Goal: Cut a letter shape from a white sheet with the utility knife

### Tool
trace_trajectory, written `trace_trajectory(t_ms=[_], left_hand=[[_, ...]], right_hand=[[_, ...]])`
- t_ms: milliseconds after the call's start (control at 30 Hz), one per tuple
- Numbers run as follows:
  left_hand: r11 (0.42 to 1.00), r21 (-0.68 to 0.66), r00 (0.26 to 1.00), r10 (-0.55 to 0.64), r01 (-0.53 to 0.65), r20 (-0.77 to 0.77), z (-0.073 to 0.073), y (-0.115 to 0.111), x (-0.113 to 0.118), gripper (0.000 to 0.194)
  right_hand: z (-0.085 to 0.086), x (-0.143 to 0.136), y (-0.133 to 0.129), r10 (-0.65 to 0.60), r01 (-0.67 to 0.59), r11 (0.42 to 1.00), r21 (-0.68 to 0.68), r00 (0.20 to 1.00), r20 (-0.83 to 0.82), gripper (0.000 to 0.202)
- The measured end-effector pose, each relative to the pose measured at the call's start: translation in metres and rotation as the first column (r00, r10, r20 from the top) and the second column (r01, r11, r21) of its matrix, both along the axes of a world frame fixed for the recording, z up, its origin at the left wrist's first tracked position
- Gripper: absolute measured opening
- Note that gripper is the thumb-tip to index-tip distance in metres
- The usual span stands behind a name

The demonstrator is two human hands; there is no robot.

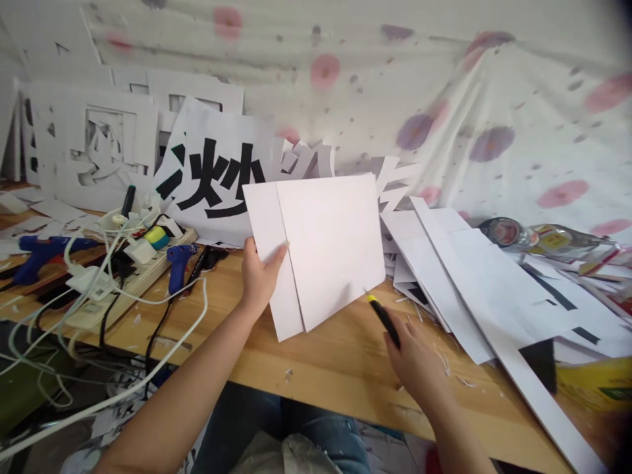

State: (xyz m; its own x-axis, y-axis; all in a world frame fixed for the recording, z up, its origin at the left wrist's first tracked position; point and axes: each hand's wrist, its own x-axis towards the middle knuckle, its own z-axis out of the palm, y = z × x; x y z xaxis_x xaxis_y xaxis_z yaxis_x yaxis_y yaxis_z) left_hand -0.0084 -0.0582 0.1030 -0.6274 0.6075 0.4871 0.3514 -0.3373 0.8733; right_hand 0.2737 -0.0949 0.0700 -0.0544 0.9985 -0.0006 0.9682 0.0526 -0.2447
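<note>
My left hand grips the left side of white foam boards, thumb in front. Two boards overlap, held tilted up above the wooden table; the front one leaves a strip of the other bare at left. My right hand is wrapped round a black craft knife with a yellow tip. Its thin point is close to the lower right edge of the boards; whether it touches them I cannot tell. Behind the boards stands a white sheet with black Chinese strokes.
Blue glue guns and a power strip with tangled white cables lie at left. Long white board strips and printed sheets cover the right side. A clear bottle lies behind them. Cut-out boards lean at the back left.
</note>
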Motion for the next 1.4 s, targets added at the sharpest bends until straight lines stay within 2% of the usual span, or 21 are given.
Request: trace_trajectory(t_ms=[67,133,300,400,500,567,600,633,667,700,733,800,833,867,933,1000,1033,1100,1167,1233,1400], left_hand=[[1.0,-0.005,0.997,0.016,-0.016,0.072,-0.002,-0.001,-0.004,0.038],[1.0,0.0,0.993,0.02,-0.021,0.12,-0.004,-0.002,-0.007,0.038],[1.0,-0.001,0.984,0.003,-0.003,0.176,-0.008,-0.007,-0.016,0.046],[0.996,-0.061,0.975,-0.058,0.072,0.212,-0.008,-0.011,-0.021,0.053],[0.989,-0.095,0.96,-0.086,0.115,0.266,-0.006,-0.016,-0.024,0.055],[0.991,-0.074,0.951,-0.084,0.111,0.298,-0.003,-0.019,-0.025,0.054],[0.992,-0.054,0.945,-0.091,0.113,0.315,-0.001,-0.021,-0.024,0.053],[0.992,-0.032,0.937,-0.102,0.119,0.334,0.0,-0.023,-0.024,0.052],[0.992,-0.014,0.928,-0.114,0.127,0.355,0.003,-0.025,-0.024,0.051],[0.991,0.0,0.917,-0.127,0.137,0.378,0.005,-0.027,-0.024,0.05],[0.989,0.009,0.906,-0.137,0.145,0.401,0.007,-0.028,-0.025,0.05],[0.986,0.021,0.884,-0.159,0.167,0.439,0.01,-0.031,-0.026,0.05],[0.984,0.026,0.876,-0.169,0.176,0.452,0.011,-0.032,-0.026,0.05],[0.982,0.03,0.869,-0.179,0.186,0.461,0.011,-0.033,-0.026,0.051],[0.978,0.037,0.86,-0.2,0.207,0.47,0.011,-0.034,-0.025,0.053],[0.972,0.041,0.846,-0.223,0.233,0.484,0.009,-0.036,-0.022,0.054],[0.968,0.037,0.835,-0.234,0.249,0.498,0.008,-0.036,-0.02,0.053],[0.961,-0.003,0.808,-0.23,0.276,0.543,0.005,-0.038,-0.015,0.051],[0.949,-0.077,0.791,-0.208,0.306,0.576,0.002,-0.041,-0.012,0.049],[0.934,-0.136,0.786,-0.191,0.329,0.589,-0.001,-0.044,-0.01,0.048],[0.91,-0.126,0.757,-0.243,0.394,0.606,-0.001,-0.048,-0.009,0.049]], right_hand=[[-0.006,0.017,0.01,-0.145,0.144,0.989,0.022,0.987,0.067,0.051],[-0.015,0.028,0.016,-0.204,0.203,0.979,0.023,0.972,0.119,0.052],[-0.034,0.036,0.029,-0.167,0.171,0.985,-0.005,0.971,0.172,0.053],[-0.037,0.037,0.039,-0.136,0.13,0.99,0.05,0.977,0.162,0.052],[-0.031,0.025,0.046,-0.064,0.06,0.969,0.239,0.998,0.01,0.05],[-0.023,0.007,0.046,0.025,0.042,0.959,0.279,0.972,-0.234,0.046],[-0.019,-0.004,0.045,0.048,0.039,0.976,0.213,0.922,-0.384,0.044],[-0.016,-0.016,0.042,0.024,0.016,0.997,0.072,0.851,-0.525,0.044],[-0.013,-0.028,0.039,-0.021,-0.059,0.993,-0.107,0.776,-0.631,0.047],[-0.011,-0.039,0.036,-0.081,-0.154,0.95,-0.272,0.719,-0.69,0.052],[-0.01,-0.048,0.033,-0.146,-0.253,0.875,-0.413,0.675,-0.723,0.056],[-0.012,-0.064,0.027,-0.273,-0.383,0.735,-0.559,0.589,-0.761,0.061],[-0.014,-0.069,0.025,-0.336,-0.409,0.706,-0.579,0.526,-0.781,0.061],[-0.017,-0.074,0.024,-0.394,-0.413,0.71,-0.571,0.439,-0.807,0.057],[-0.023,-0.081,0.023,-0.474,-0.371,0.773,-0.515,0.203,-0.857,0.042],[-0.027,-0.085,0.025,-0.486,-0.297,0.841,-0.452,-0.047,-0.873,0.034],[-0.028,-0.086,0.026,-0.47,-0.25,0.869,-0.426,-0.151,-0.87,0.036],[-0.027,-0.085,0.03,-0.41,-0.139,0.912,-0.386,-0.305,-0.86,0.041],[-0.023,-0.081,0.035,-0.312,-0.022,0.944,-0.33,-0.393,-0.865,0.044],[-0.019,-0.077,0.041,-0.216,0.074,0.96,-0.27,-0.42,-0.881,0.044],[-0.015,-0.058,0.055,-0.14,0.209,0.952,-0.223,-0.349,-0.927,0.048]])
